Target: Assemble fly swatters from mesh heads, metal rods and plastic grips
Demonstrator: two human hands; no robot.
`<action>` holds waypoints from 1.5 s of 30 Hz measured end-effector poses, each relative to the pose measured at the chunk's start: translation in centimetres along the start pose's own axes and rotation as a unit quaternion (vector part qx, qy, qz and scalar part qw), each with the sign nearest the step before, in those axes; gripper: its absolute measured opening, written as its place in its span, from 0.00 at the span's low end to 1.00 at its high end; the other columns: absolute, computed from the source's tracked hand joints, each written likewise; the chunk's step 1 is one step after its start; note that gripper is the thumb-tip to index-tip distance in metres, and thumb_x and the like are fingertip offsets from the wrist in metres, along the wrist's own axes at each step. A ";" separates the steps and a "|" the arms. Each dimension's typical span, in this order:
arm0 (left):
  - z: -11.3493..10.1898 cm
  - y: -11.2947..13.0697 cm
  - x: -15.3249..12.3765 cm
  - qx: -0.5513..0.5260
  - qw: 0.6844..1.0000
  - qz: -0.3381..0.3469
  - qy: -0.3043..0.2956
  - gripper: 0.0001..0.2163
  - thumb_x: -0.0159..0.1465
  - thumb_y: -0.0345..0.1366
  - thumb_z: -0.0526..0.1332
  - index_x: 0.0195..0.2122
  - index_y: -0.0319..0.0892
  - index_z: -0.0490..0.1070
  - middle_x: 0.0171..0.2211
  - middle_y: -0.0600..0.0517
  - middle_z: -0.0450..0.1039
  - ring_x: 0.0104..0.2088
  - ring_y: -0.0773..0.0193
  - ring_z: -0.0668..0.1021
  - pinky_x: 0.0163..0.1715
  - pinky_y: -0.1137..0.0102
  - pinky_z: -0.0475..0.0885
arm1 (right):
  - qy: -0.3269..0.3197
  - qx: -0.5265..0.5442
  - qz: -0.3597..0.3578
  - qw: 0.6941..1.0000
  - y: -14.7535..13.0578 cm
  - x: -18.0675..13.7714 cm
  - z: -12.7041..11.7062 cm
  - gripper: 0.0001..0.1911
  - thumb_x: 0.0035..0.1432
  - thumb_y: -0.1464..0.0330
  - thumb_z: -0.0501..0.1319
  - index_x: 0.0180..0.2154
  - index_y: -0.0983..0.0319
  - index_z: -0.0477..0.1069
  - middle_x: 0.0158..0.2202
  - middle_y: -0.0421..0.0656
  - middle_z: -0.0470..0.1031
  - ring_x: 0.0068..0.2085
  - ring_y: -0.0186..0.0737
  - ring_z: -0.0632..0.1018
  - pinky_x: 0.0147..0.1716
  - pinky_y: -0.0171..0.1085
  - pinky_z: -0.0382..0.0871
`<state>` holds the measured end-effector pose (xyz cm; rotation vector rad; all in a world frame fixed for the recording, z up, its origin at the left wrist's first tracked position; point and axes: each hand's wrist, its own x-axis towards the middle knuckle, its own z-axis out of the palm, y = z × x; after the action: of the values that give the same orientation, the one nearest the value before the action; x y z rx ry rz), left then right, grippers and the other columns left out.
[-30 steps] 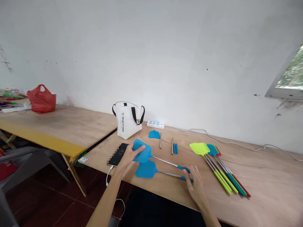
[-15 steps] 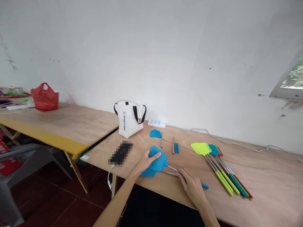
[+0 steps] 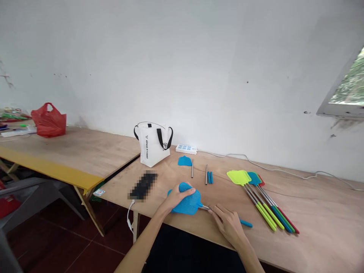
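Note:
Near the table's front edge lie two blue fly swatters [image 3: 188, 204], their mesh heads overlapping. My left hand [image 3: 178, 198] is closed on the heads, its thumb on top of the mesh. My right hand [image 3: 226, 222] is closed over the metal shafts, which are partly hidden under the fingers. A blue handle [image 3: 246, 223] sticks out to its right. Beyond my hands lie a loose blue swatter head [image 3: 184, 161], two metal tubes [image 3: 206, 175] and two short blue grips [image 3: 210, 177].
To the right lies a row of fly swatters [image 3: 264, 203] with yellow, blue, green and red handles. A white bag [image 3: 153, 148], a power strip [image 3: 186, 148] and a pixelated dark object [image 3: 142, 185] are on the table. A red plastic bag [image 3: 49, 119] stands on the left table.
My left hand has brought the upper swatter head down over the other, and the shafts have come together. My right hand stays over the shafts. The view has shifted slightly.

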<state>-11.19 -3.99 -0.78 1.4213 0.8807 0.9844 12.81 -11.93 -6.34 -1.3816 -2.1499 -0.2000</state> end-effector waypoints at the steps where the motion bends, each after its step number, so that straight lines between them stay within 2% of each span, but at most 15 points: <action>1: 0.3 -0.3 0.1 0.002 1.000 0.003 0.000 0.17 0.55 0.51 0.71 0.29 0.42 0.70 0.25 0.57 0.68 0.30 0.65 0.73 0.35 0.71 0.69 | -0.005 0.001 -0.003 1.000 0.0 0.0 -0.1 0.23 0.76 0.60 0.44 0.46 0.54 0.77 0.36 0.42 0.81 0.36 0.37 0.82 0.30 0.32 0.63; 9: 0.6 -1.3 0.6 0.019 0.999 0.026 -0.013 0.17 0.57 0.51 0.70 0.28 0.42 0.71 0.24 0.58 0.68 0.29 0.66 0.72 0.35 0.71 0.68 | -0.010 -0.005 -0.006 1.000 -0.2 0.0 -0.1 0.23 0.76 0.61 0.43 0.46 0.56 0.76 0.36 0.43 0.81 0.35 0.38 0.81 0.28 0.33 0.59; 15: -1.4 -0.5 0.5 0.080 0.995 0.022 -0.063 0.17 0.58 0.50 0.70 0.35 0.41 0.74 0.32 0.53 0.75 0.35 0.61 0.77 0.38 0.69 0.71 | 0.015 -0.029 0.003 0.999 -0.2 0.2 0.5 0.22 0.76 0.59 0.45 0.44 0.56 0.77 0.35 0.42 0.81 0.34 0.38 0.81 0.28 0.33 0.59; 17: -2.3 -0.4 0.6 0.112 0.992 0.045 -0.036 0.16 0.58 0.48 0.70 0.39 0.42 0.74 0.36 0.52 0.77 0.39 0.59 0.78 0.41 0.67 0.73 | 0.018 -0.026 0.009 0.999 -0.1 0.3 0.6 0.22 0.75 0.58 0.45 0.43 0.55 0.77 0.35 0.42 0.81 0.35 0.39 0.82 0.29 0.33 0.61; 19: -2.7 -0.1 0.7 0.166 0.982 0.086 0.038 0.16 0.60 0.45 0.69 0.44 0.43 0.73 0.41 0.50 0.77 0.43 0.56 0.79 0.45 0.64 0.74 | 0.020 -0.021 0.011 1.000 -0.1 0.3 0.7 0.22 0.75 0.58 0.45 0.44 0.55 0.76 0.35 0.41 0.82 0.36 0.40 0.82 0.30 0.34 0.63; 21: -2.4 0.3 0.3 0.255 0.950 0.145 0.106 0.12 0.64 0.41 0.65 0.47 0.45 0.72 0.46 0.48 0.76 0.49 0.54 0.77 0.52 0.59 0.72 | 0.019 -0.016 0.009 1.000 -0.1 0.4 0.7 0.22 0.75 0.58 0.45 0.44 0.54 0.77 0.35 0.41 0.82 0.36 0.40 0.83 0.31 0.34 0.65; 23: -1.2 0.8 -0.4 0.361 0.901 0.211 0.116 0.08 0.68 0.38 0.61 0.47 0.47 0.73 0.50 0.49 0.74 0.54 0.53 0.75 0.58 0.54 0.68 | 0.015 -0.009 0.007 1.000 -0.1 0.4 0.6 0.21 0.75 0.58 0.46 0.45 0.54 0.77 0.36 0.42 0.82 0.37 0.40 0.83 0.32 0.34 0.66; 25: 0.6 1.0 -1.3 0.451 0.851 0.266 0.049 0.05 0.70 0.37 0.60 0.43 0.49 0.75 0.53 0.51 0.73 0.58 0.54 0.73 0.64 0.52 0.61 | 0.010 -0.003 0.003 1.000 -0.1 0.3 0.6 0.20 0.75 0.59 0.47 0.45 0.54 0.77 0.37 0.41 0.82 0.36 0.40 0.82 0.32 0.34 0.67; 27: 2.5 0.7 -2.0 0.511 0.804 0.304 -0.016 0.04 0.72 0.38 0.60 0.43 0.49 0.75 0.55 0.52 0.72 0.62 0.54 0.71 0.70 0.48 0.50 | 0.008 0.002 -0.004 1.000 0.1 0.2 0.6 0.19 0.75 0.60 0.47 0.44 0.54 0.76 0.36 0.41 0.82 0.36 0.39 0.82 0.31 0.33 0.67; 29: 3.9 0.0 -2.2 0.536 0.780 0.319 -0.047 0.05 0.72 0.39 0.60 0.41 0.48 0.75 0.53 0.53 0.74 0.64 0.56 0.70 0.71 0.47 0.42 | 0.010 0.003 -0.018 1.000 0.3 0.1 0.7 0.20 0.75 0.61 0.47 0.42 0.55 0.77 0.35 0.41 0.81 0.35 0.39 0.82 0.31 0.33 0.66; 32: 4.5 -1.1 -1.9 0.535 0.782 0.315 -0.064 0.05 0.73 0.38 0.60 0.40 0.47 0.74 0.45 0.55 0.78 0.62 0.59 0.72 0.72 0.49 0.38 | 0.022 0.010 -0.043 0.999 0.4 0.1 0.8 0.20 0.75 0.62 0.47 0.41 0.56 0.77 0.34 0.42 0.81 0.35 0.38 0.82 0.32 0.33 0.67; 36: 3.9 -1.6 -1.5 0.514 0.798 0.304 -0.076 0.08 0.74 0.39 0.59 0.38 0.46 0.73 0.39 0.56 0.78 0.59 0.60 0.75 0.73 0.50 0.36 | 0.041 0.020 -0.053 0.998 0.2 0.3 0.9 0.18 0.75 0.62 0.49 0.46 0.55 0.77 0.36 0.42 0.82 0.37 0.39 0.82 0.35 0.33 0.68; 40: 2.9 -1.5 -1.2 0.513 0.803 0.292 -0.080 0.09 0.75 0.37 0.56 0.37 0.46 0.73 0.41 0.55 0.78 0.59 0.59 0.74 0.72 0.47 0.35 | 0.055 -0.006 -0.024 0.998 0.0 0.4 0.7 0.16 0.74 0.62 0.51 0.45 0.54 0.78 0.35 0.41 0.81 0.37 0.40 0.81 0.34 0.34 0.68; 45: 0.4 -1.6 -0.2 0.518 0.811 0.269 -0.043 0.09 0.74 0.36 0.57 0.37 0.46 0.74 0.49 0.52 0.75 0.63 0.55 0.70 0.71 0.43 0.35 | 0.066 -0.021 0.048 0.996 0.6 0.3 0.2 0.18 0.73 0.58 0.51 0.42 0.54 0.78 0.38 0.43 0.82 0.41 0.43 0.80 0.38 0.37 0.70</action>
<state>-10.82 -4.21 -2.42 2.7470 1.0152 0.8269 13.14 -11.34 -6.37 -1.4497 -1.9769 -0.2928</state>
